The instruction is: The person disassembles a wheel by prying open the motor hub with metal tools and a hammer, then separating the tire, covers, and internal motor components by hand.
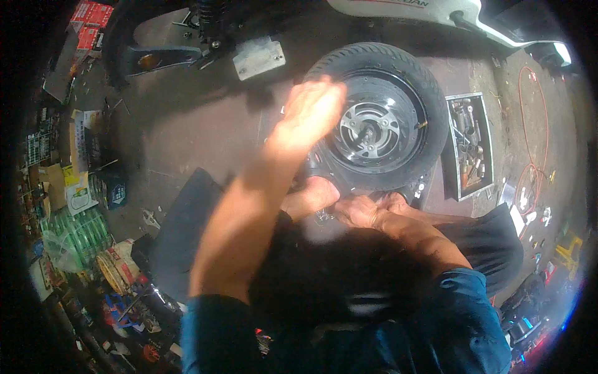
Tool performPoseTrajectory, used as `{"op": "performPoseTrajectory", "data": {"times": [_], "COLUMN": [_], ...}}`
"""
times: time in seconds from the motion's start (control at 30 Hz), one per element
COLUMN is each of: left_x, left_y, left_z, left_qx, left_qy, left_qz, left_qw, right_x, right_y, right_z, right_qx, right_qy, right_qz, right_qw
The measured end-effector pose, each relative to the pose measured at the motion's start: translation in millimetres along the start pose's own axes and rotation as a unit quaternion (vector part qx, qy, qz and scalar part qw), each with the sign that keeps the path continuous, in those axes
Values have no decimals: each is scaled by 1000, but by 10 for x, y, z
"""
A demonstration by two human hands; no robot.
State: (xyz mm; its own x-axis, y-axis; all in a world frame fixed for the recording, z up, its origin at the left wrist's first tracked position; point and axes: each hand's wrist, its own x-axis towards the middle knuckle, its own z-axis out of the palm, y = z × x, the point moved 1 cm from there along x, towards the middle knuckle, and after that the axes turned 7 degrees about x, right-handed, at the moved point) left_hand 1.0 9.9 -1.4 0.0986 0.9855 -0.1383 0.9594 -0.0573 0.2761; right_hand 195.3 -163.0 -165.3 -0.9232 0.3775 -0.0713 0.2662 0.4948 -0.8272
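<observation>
A wheel with a black tyre and a dark metal rim lies flat in front of me. My left hand is raised by the tyre's left edge, blurred and bright. Its fingers look curled in, and whatever they hold, if anything, is hidden. At the tyre's near edge, low between my feet, my right hand is closed. What sits in its fingers I cannot make out. My left foot and right foot are close to the tyre's near side.
Right of the wheel stands a metal tray of sockets and tools. A whitish plate lies beyond my left hand. A white vehicle panel overhangs the far side. An orange hose curls at right; boxes and green bottles crowd the left.
</observation>
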Motion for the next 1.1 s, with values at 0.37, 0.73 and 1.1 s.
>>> {"op": "performPoseTrajectory", "data": {"times": [0.37,0.73,1.1], "left_x": [-24,-127,-193], "left_y": [62,178,-270], "left_z": [275,314,205], "left_qx": [12,-72,-169], "left_qy": [28,176,21], "left_qz": [-139,-247,-361], "left_qw": [990,950,917], "right_x": [269,1222,1606], "right_y": [-381,-392,-286], "right_z": [-179,-835,-1237], "right_qx": [170,584,860], "right_qy": [166,468,318], "right_qz": [12,151,114], "right_qw": [971,646,383]}}
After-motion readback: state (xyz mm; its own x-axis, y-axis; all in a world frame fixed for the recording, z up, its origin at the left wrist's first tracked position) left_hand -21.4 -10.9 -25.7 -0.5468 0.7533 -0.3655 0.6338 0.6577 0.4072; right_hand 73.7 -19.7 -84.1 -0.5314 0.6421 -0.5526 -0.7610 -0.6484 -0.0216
